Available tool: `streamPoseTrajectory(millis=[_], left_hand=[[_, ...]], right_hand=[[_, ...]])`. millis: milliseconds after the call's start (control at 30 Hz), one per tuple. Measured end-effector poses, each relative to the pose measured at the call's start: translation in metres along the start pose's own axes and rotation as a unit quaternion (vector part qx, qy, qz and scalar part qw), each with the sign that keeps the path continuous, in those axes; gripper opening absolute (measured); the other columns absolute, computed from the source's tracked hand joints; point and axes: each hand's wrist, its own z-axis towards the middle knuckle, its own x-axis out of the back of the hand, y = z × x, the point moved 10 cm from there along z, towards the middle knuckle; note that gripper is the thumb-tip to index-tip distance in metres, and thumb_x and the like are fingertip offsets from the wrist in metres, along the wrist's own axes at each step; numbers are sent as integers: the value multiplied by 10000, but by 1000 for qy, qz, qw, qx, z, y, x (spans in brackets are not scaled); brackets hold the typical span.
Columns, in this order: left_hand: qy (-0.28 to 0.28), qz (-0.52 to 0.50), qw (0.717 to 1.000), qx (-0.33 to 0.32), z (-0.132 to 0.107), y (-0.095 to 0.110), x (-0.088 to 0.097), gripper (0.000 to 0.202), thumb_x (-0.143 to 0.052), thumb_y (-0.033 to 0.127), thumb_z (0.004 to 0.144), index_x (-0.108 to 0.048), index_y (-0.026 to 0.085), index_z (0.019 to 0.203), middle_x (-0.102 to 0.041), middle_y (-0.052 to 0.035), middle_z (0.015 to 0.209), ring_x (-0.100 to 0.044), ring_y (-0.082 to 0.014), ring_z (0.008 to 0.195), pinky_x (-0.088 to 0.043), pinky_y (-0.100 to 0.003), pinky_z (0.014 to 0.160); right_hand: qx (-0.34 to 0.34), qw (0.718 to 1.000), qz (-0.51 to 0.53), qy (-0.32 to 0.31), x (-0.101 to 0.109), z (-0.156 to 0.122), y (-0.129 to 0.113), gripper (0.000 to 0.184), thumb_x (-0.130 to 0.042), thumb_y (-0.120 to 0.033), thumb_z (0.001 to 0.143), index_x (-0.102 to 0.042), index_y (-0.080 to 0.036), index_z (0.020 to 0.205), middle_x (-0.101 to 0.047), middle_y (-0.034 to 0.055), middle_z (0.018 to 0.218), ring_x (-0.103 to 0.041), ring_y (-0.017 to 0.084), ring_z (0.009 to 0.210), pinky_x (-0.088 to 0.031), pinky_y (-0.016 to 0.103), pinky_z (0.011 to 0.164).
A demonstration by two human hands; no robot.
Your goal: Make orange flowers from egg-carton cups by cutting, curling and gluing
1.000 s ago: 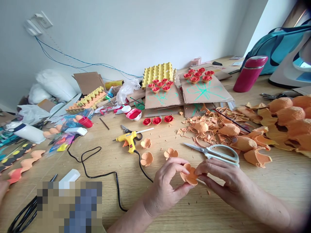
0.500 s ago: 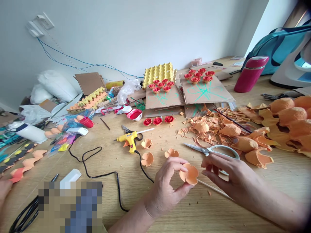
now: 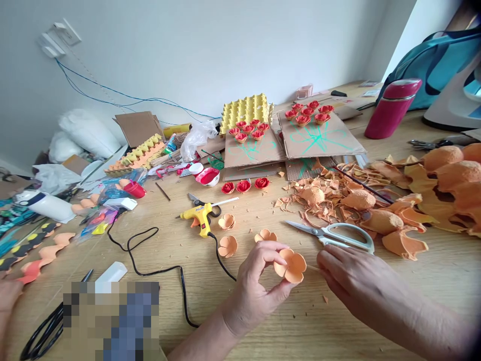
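My left hand (image 3: 257, 283) is closed on an orange flower-shaped egg-carton cup (image 3: 295, 268), its petals facing me, between thumb and fingers. My right hand (image 3: 347, 275) has its fingers curled around a thin pale stick (image 3: 312, 268). Only a short length of it shows, between the fist and the cup's right edge; whether it touches the cup I cannot tell. Just behind the right hand lie scissors (image 3: 349, 234) with pale handles. Similar cut cups (image 3: 228, 246) rest on the table beyond my left hand, close to a yellow hot glue gun (image 3: 203, 218).
Orange carton scraps (image 3: 311, 198) and uncut egg-carton pieces (image 3: 458, 175) spread at the right. Red paper flowers (image 3: 243, 186) stand farther back, others on cardboard sheets (image 3: 319, 138). A black cord (image 3: 182, 286) crosses the left side. Another person's hand (image 3: 9, 296) is at the left edge.
My right hand has moved slightly right and closed around the stick, which has been lifted toward the cup. The cup in my left hand has shifted a little left and turned.
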Motion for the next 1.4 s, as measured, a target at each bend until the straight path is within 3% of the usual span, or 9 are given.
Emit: streamPoseTrajectory(millis=[167,367,533,800,933,1133,1233,1300,1400], left_hand=[[8,-41,999,23,-2,-7,0,442,-728,97,826,-554,244,1205,-605,-68,1126,-642,-202,1020,-572,-316,878],[-2,20,999,32,-3,-8,0,580,-743,87,806,-550,260,1325,-596,-73,1177,-626,-210,1043,-588,-313,857],[3,86,996,8,-1,1,0,527,-732,19,781,-583,240,1235,-653,-58,1130,-628,-206,1034,-569,-300,854],[-25,113,993,15,-5,-3,-6,513,-686,13,818,-536,236,1255,-676,-56,1126,-649,-185,990,-558,-272,851],[-26,113,993,12,-7,-5,-8,536,-672,-11,806,-523,245,1252,-655,-47,1119,-629,-183,1002,-552,-269,849],[-10,103,995,13,-7,-8,-7,557,-664,-23,787,-522,251,1251,-625,-49,1117,-615,-183,992,-541,-269,819],[8,56,997,58,-6,-14,-2,495,-706,41,794,-545,246,1215,-626,-41,1066,-626,-176,913,-540,-287,808],[7,-28,993,111,-7,-21,-3,440,-724,107,820,-548,241,1200,-636,-34,1034,-646,-167,866,-547,-299,812],[-11,-216,956,197,-10,-32,-13,270,-715,240,896,-558,226,1114,-656,-22,997,-706,-159,846,-555,-302,833]], right_hand=[[-66,993,96,31,12,4,19,215,-393,-128,975,-535,-225,845,-650,29,705,-636,179,565,-492,293,511],[-88,980,159,87,31,7,29,230,-409,-196,1034,-608,-219,1146,-741,86,995,-730,204,761,-553,280,584],[-104,969,221,37,19,6,30,213,-424,-240,1056,-636,-246,1042,-680,55,910,-690,194,792,-535,281,629],[-152,942,295,-43,-3,2,25,167,-437,-260,1043,-595,-257,989,-612,-1,821,-568,149,672,-453,269,588],[-166,933,313,-59,-11,1,24,210,-439,-239,1028,-553,-249,852,-578,-15,771,-526,147,662,-426,267,587],[-161,928,330,-69,-14,1,20,202,-459,-216,1018,-584,-252,864,-582,-4,832,-534,149,703,-430,265,610],[-160,928,331,-52,-11,1,22,176,-468,-240,1028,-590,-253,902,-590,-1,855,-548,150,730,-440,267,627],[-163,928,334,-30,-6,2,25,168,-472,-256,1031,-589,-251,911,-597,2,862,-556,152,736,-449,269,633],[-169,925,341,0,0,3,28,175,-470,-285,1034,-589,-248,912,-607,6,841,-573,156,718,-467,273,626]])
